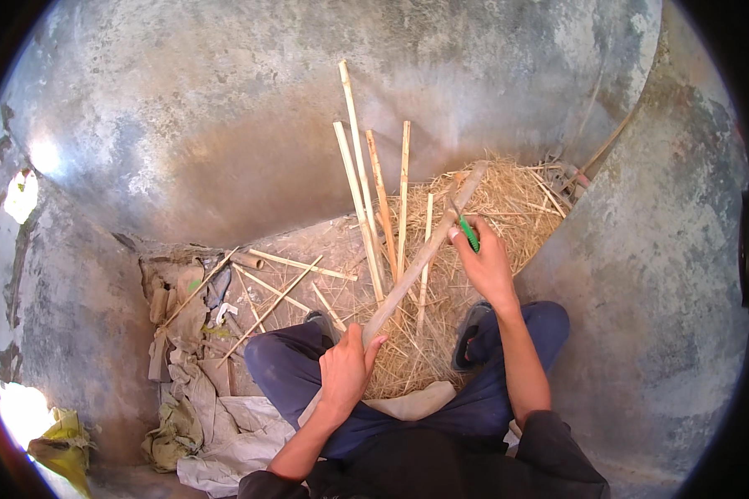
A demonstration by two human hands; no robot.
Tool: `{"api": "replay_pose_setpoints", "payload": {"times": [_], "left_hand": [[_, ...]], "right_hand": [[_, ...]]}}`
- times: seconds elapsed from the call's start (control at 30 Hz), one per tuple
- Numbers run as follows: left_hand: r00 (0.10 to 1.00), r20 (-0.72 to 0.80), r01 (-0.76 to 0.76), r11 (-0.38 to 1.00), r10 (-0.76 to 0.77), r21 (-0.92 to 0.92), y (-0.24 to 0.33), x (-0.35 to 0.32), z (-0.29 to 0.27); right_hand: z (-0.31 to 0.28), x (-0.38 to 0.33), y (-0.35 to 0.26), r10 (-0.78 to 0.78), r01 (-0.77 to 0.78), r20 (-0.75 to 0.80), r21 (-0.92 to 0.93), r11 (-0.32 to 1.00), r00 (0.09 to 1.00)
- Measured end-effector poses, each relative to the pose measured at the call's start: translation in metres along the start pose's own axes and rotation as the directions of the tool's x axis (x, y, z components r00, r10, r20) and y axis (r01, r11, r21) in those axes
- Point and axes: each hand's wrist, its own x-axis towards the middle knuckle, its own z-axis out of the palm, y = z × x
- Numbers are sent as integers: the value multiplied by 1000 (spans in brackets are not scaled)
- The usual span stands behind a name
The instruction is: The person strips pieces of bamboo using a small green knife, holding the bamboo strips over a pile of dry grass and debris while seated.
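Observation:
A long, flat, pale brown strip, seemingly split bamboo (424, 252), slants up and to the right in front of me. My left hand (346, 370) is closed around its lower part, above my left knee. Farther up the strip, my right hand (484, 259) is closed on a green-handled knife (471, 236). The thin blade lies against or just over the strip near its far end; whether it cuts in, I cannot tell. Beneath the strip, straw-like shavings (408, 366) cover the floor between my feet.
Several pale bamboo sticks (356, 158) lean on the grey curved wall (225, 100). A shavings heap (516, 195) lies at the far right. Thinner sticks (279, 295) are scattered at left, beside rags and a pale sack (241, 424). Walls stand close on both sides.

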Motion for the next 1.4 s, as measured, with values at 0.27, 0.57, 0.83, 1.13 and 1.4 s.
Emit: {"api": "replay_pose_setpoints", "payload": {"times": [0.27, 0.57, 0.83, 1.13, 1.4], "left_hand": [[999, -21, -28, 1000, 28, 1, -6, -3, -11], [998, 52, -36, 999, 34, 41, -17, -2, -20], [997, 24, -74, 994, 72, 75, -29, 6, -43], [1000, -26, -3, 992, 7, 130, -45, 8, -66], [983, 176, 82, 989, -59, -126, -60, 10, -73]], "right_hand": [[16, 6, 16, -81, 82, -24, 37, 996, 996], [3, -3, 11, -207, 220, 74, -345, 912, 976], [-27, 16, 45, -211, 327, 461, -186, 927, 862], [-54, 47, 65, -194, 229, 630, 26, 973, 752], [-49, 58, 70, -478, 454, 14, -342, 823, 878]]}}
